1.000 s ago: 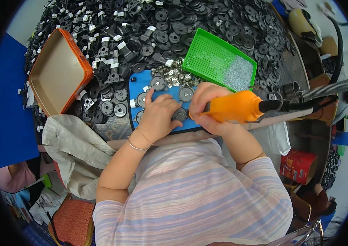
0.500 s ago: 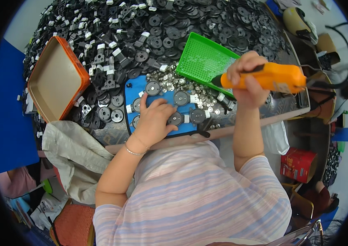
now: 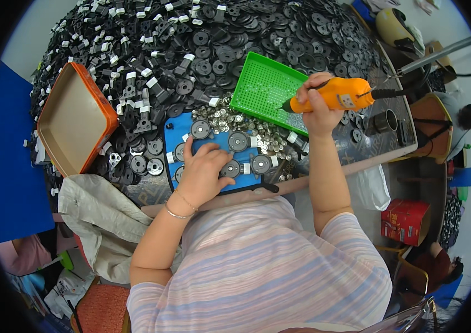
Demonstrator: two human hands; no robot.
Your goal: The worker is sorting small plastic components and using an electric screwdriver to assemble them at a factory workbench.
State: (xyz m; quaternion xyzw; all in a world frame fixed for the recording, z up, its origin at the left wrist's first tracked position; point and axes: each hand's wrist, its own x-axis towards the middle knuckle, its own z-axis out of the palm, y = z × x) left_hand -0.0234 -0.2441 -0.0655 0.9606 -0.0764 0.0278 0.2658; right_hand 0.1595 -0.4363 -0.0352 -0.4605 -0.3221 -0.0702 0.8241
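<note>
Tool [image 3: 342, 94], orange and corded, clenched in right hand [image 3: 320, 108], tip over green tray [image 3: 269, 120]; left hand [image 3: 204, 167] spread over black discs [image 3: 233, 168] on blue mat [image 3: 179, 126].

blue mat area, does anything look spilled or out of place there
Possibly the small silvery metal parts: they lie loose and scattered between the blue mat and the green tray, not in a container, so they look spilled, though they may be laid out that way.
</note>
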